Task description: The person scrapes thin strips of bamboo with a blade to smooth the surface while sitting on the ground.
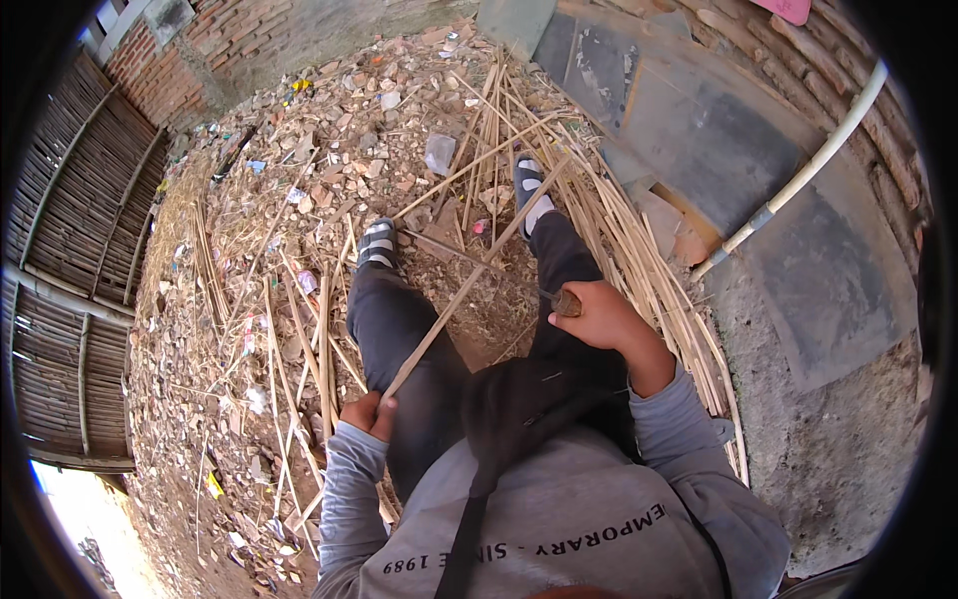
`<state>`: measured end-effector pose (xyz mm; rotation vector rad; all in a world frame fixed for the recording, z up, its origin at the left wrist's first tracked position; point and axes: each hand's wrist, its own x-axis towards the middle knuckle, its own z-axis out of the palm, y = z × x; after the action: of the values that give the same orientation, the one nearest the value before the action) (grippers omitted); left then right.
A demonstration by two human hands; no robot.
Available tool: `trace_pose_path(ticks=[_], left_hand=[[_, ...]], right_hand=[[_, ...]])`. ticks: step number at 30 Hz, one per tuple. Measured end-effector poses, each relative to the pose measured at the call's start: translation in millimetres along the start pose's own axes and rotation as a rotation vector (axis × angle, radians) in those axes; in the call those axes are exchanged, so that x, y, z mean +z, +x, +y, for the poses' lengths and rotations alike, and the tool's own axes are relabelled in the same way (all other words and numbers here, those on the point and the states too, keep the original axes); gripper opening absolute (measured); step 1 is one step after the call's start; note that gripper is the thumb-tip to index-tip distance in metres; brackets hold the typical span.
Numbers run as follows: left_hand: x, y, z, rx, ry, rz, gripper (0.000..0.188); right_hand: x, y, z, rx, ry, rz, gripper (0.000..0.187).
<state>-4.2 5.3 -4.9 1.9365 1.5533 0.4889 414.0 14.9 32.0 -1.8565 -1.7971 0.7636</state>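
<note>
Nearest the camera sat the person's grey sweatshirt [559, 519], with a black bag [509, 394] across the lap and dark trousers [394, 324] beyond it. A pale strip [434, 331], apparently split bamboo, slanted from beside the left thigh, across that leg and over the gap between the legs, its far end up by the right sandal [526, 178]. A knife [568, 302] met it from the right, the narrow blade [439, 246] crossing the strip between the shins; whether its edge was biting could not be told.

The step in hand looked like trimming or smoothing that one strip. The next move seemed to call for a steady near end and a controlled stroke along the length, blade clear of both legs.

The left grip [367, 415] was closed around the strip's near end, thumb pressed against it, with no slack showing. The right grip [607, 317] was wrapped firmly about the knife's stubby handle, well apart from the left and touching no strip.

A thick bundle of strips [639, 275] lay along the right side, and looser strips [324, 349] lay to the left over the rubble-strewn ground [200, 349].
</note>
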Motion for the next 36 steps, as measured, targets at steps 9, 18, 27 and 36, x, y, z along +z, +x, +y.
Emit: trace_pose_path(ticks=[9,18,27,36], left_hand=[[-2.5,2.0,0.1,-0.017,-0.012,-0.034,0.047],[-3.5,2.1,4.2,-0.018,-0.048,-0.036,0.044],[-6.3,0.3,7.8,-0.011,0.004,-0.041,0.045],[-5.7,2.9,5.1,-0.002,0.006,-0.048,0.044]], right_hand=[[-17.4,-2.6,-7.8,0.001,-0.013,-0.021,0.033],[-4.9,-6.6,-4.9,0.017,0.006,-0.042,0.036],[-9.1,-1.7,6.7,0.026,0.001,0.091,0.036],[-12.2,-0.6,7.4,0.059,-0.007,-0.063,0.037]])
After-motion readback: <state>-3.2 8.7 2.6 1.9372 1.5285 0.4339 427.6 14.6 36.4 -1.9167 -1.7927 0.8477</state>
